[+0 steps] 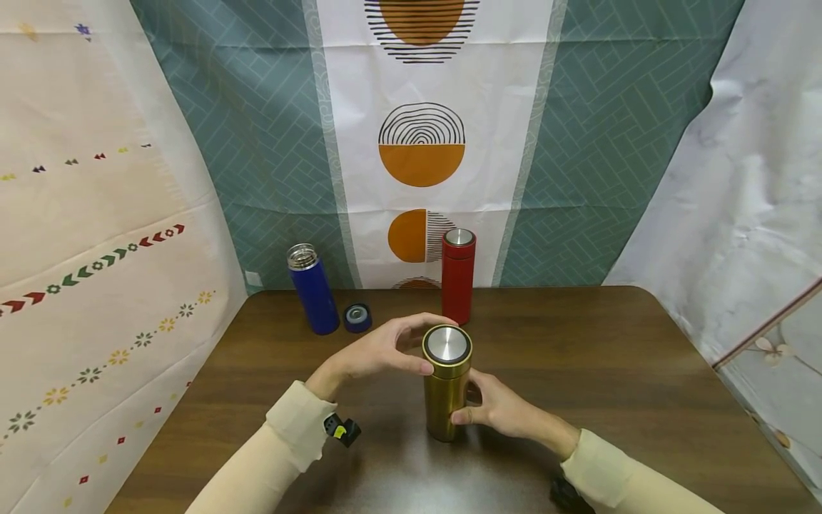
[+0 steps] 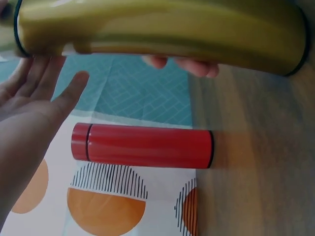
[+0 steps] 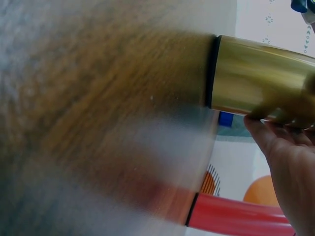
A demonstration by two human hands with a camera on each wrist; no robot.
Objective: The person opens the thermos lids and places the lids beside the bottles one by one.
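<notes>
A gold thermos with a silver-topped lid stands upright over the near middle of the table. My right hand grips its body from the right, thumb in front. From the left, my left hand holds the lid, thumb at the near side and fingers reaching behind. In the left wrist view, fingertips of the right hand show past the thermos body. The right wrist view shows its dark base at the tabletop.
Behind the gold thermos stands a closed red thermos. A blue thermos stands uncapped at the back left, its mouth showing metal. Beside it lies a blue lid. Patterned cloth hangs behind the wooden table.
</notes>
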